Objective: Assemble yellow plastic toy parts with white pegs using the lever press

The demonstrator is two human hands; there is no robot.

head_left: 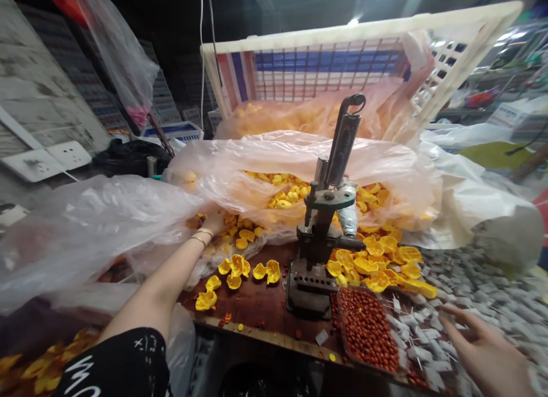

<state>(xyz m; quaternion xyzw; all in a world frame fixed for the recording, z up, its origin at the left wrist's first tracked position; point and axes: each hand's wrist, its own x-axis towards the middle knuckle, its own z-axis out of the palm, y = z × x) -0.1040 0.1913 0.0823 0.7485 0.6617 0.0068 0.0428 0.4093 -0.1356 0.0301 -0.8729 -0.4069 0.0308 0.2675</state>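
Shells [246, 235] lie by the left hand [215, 220], grey pieces [423, 354] by the right hand [483, 344]; I cannot tell either's grip.

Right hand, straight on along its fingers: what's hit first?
Probably the small grey pieces just ahead of the right hand, before the red beads; depth is unclear, so it may already touch them.

Head-height view, forward and down
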